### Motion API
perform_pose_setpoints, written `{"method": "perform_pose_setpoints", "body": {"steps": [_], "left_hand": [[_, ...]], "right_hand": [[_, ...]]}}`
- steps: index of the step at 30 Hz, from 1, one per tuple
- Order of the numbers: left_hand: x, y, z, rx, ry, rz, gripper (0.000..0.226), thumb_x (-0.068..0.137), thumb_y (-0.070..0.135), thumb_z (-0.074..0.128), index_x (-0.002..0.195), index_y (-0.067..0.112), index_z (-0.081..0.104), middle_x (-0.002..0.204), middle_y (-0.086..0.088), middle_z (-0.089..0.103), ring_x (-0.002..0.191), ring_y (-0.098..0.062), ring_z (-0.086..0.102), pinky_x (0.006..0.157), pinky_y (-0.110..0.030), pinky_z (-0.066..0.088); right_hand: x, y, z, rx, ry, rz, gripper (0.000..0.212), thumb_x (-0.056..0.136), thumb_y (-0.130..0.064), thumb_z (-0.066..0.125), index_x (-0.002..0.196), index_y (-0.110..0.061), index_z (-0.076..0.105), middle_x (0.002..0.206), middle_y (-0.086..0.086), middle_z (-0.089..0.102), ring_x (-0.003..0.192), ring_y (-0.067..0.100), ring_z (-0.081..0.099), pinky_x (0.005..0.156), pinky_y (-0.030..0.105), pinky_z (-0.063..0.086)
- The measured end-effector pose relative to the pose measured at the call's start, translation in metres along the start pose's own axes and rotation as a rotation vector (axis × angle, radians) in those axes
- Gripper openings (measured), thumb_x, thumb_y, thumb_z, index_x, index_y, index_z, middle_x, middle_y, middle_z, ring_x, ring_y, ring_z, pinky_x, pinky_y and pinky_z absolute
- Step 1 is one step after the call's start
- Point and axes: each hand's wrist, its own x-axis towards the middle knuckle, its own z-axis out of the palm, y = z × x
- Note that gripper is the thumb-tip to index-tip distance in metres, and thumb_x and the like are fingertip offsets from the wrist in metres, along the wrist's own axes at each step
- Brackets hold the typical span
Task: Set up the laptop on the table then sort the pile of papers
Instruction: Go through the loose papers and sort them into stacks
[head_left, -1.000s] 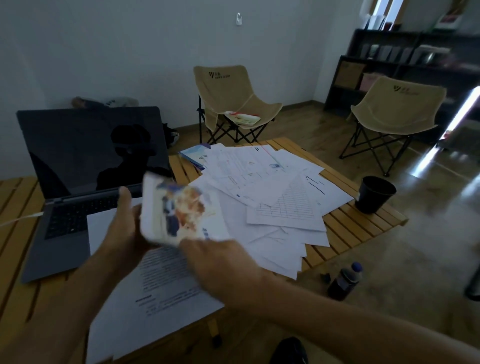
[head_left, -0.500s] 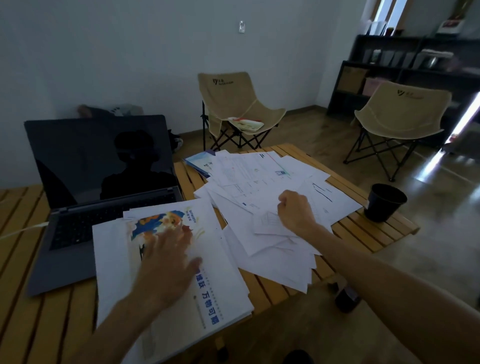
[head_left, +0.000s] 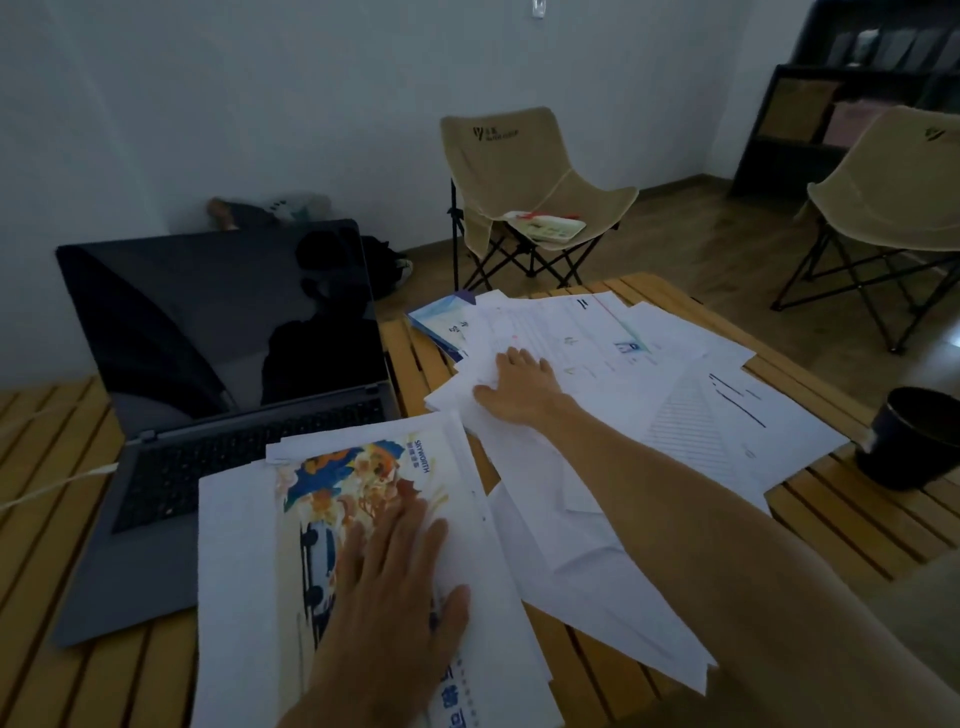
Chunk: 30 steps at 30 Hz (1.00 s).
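An open grey laptop (head_left: 228, 395) with a dark screen stands at the left of the slatted wooden table (head_left: 852, 519). In front of it lies a small stack topped by a colourful illustrated booklet (head_left: 358, 488). My left hand (head_left: 400, 577) presses flat on that booklet, fingers straight. To the right spreads a loose pile of white papers (head_left: 675, 415). My right hand (head_left: 519, 384) reaches into the pile's far left part, fingers on the sheets and slightly bent at an edge. A blue-edged brochure (head_left: 441, 322) sticks out behind the pile.
A dark cup (head_left: 914, 441) stands at the table's right edge. A white cable (head_left: 47, 488) runs to the laptop from the left. Two beige folding chairs (head_left: 519, 187) (head_left: 893, 192) stand beyond the table, with a dark shelf (head_left: 810, 109) at the back right.
The booklet went from being held in both hands down onto the stack, my left hand staying flat on it. My right hand moved across the pile to its far left part.
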Motion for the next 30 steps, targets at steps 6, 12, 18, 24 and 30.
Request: {"method": "perform_pose_setpoints", "body": {"steps": [6, 12, 18, 24, 30], "left_hand": [[-0.003, 0.005, -0.005, -0.037, -0.007, -0.028, 0.079, 0.088, 0.071, 0.002, 0.149, 0.029, 0.032, 0.162, 0.006, 0.012, 0.15, -0.014, 0.0, 0.118, -0.043, -0.003], [0.002, 0.019, -0.018, -0.113, -0.008, -0.12, 0.069, 0.088, 0.059, 0.013, 0.147, 0.028, 0.027, 0.159, 0.004, 0.015, 0.149, -0.016, -0.001, 0.122, -0.046, -0.003], [0.061, 0.073, -0.037, -0.196, 0.074, -0.024, 0.053, 0.093, 0.033, 0.048, 0.142, 0.017, 0.036, 0.146, -0.005, 0.037, 0.135, -0.024, 0.03, 0.117, -0.039, 0.016], [0.138, 0.111, -0.031, 0.104, -0.351, 0.402, 0.092, 0.083, 0.044, 0.066, 0.154, 0.015, 0.015, 0.161, -0.009, 0.012, 0.147, -0.024, 0.015, 0.121, -0.038, 0.01], [0.148, 0.126, -0.023, 0.225, -0.32, 0.516, 0.066, 0.086, 0.04, 0.064, 0.139, 0.012, 0.037, 0.134, -0.012, 0.046, 0.122, -0.028, 0.048, 0.098, -0.041, 0.045]], "right_hand": [[-0.061, 0.008, 0.0, -0.063, 0.044, -0.031, 0.074, 0.096, -0.061, 0.039, 0.15, -0.012, 0.033, 0.158, 0.007, 0.035, 0.146, 0.025, 0.03, 0.121, 0.048, 0.017], [-0.156, 0.031, -0.002, -0.096, 0.085, -0.086, 0.043, 0.099, -0.045, 0.043, 0.131, -0.016, 0.049, 0.133, 0.004, 0.059, 0.123, 0.023, 0.054, 0.106, 0.043, 0.04], [-0.214, 0.058, -0.018, 0.002, 0.073, -0.04, 0.035, 0.097, -0.032, 0.049, 0.127, -0.016, 0.055, 0.125, 0.004, 0.063, 0.113, 0.024, 0.059, 0.093, 0.035, 0.046], [-0.245, 0.088, -0.029, 0.362, 0.126, 0.255, 0.024, 0.094, -0.025, 0.056, 0.114, -0.014, 0.064, 0.114, 0.003, 0.067, 0.084, 0.013, 0.058, 0.07, 0.025, 0.05], [-0.195, 0.107, -0.051, 1.325, 0.273, 0.858, 0.024, 0.087, -0.012, 0.064, 0.108, -0.002, 0.061, 0.105, 0.017, 0.061, 0.074, 0.022, 0.053, 0.08, 0.043, 0.061]]}}
